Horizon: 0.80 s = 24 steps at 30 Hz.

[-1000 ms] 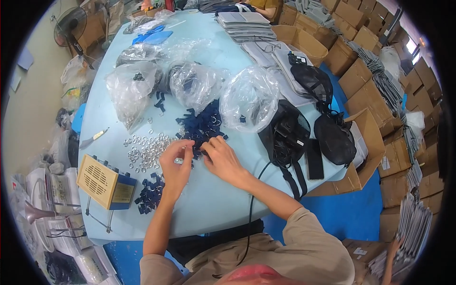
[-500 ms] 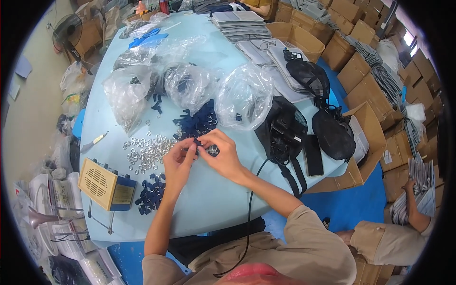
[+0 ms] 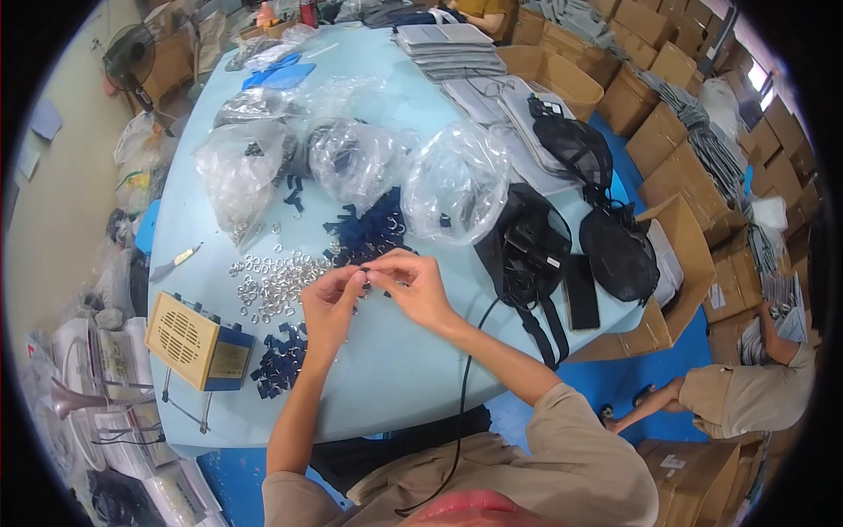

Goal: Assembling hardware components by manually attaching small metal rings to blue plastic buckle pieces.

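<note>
Fingertips of my left hand (image 3: 330,299) and my right hand (image 3: 411,286) meet over the table, both closed on a small dark navy strap piece (image 3: 365,270). The fingers cover most of it, so I cannot tell whether a metal ring is on it. Just left of my hands lies a heap of silvery metal rings (image 3: 274,279). Beyond my fingers spreads a pile of navy strap pieces (image 3: 376,220). By my left forearm sits another pile of navy pieces (image 3: 279,364), short and folded-looking.
Clear plastic bags (image 3: 457,184) stand across the table's middle. A cream and blue box-shaped device (image 3: 195,344) and a utility knife (image 3: 176,262) lie at the left. Right are a black mesh bag (image 3: 524,241), a phone (image 3: 581,294) and cartons (image 3: 676,246); another person (image 3: 738,386) stands beyond.
My right fingers have drawn in against the left fingertips around the navy strap piece. The other person at the right has moved farther away from the table. The view has shifted slightly.
</note>
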Each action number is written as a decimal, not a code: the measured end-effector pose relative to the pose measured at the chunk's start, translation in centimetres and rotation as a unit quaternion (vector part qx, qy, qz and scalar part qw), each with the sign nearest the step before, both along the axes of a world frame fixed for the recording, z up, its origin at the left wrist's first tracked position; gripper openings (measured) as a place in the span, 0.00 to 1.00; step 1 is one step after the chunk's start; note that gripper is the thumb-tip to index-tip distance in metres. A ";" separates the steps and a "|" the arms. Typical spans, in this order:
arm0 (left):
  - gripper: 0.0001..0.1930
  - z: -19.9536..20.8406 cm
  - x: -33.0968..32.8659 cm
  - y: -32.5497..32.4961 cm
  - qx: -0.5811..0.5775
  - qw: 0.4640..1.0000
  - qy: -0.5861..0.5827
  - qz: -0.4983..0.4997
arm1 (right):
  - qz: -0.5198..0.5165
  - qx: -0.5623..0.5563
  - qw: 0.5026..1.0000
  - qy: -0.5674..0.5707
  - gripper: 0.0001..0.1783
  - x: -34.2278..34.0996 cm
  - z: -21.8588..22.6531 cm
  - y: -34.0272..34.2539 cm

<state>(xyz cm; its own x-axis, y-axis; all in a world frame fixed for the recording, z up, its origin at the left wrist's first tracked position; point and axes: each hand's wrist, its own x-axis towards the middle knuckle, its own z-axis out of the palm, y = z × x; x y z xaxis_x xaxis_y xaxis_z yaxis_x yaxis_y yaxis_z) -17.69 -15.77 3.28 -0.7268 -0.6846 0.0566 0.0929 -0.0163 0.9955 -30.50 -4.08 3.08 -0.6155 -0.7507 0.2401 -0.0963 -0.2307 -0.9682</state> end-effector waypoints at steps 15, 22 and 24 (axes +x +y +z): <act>0.09 -0.2 -0.2 0.4 -0.154 0.987 0.013 0.033 | -0.020 0.030 0.999 0.020 0.08 0.3 -0.1 -0.2; 0.09 0.0 -0.1 0.6 -0.180 0.983 0.004 0.032 | -0.036 0.026 0.998 0.032 0.07 0.3 -0.1 -0.2; 0.09 0.2 0.0 0.6 -0.185 0.982 -0.001 0.030 | -0.042 0.025 0.998 0.041 0.07 0.3 -0.3 -0.2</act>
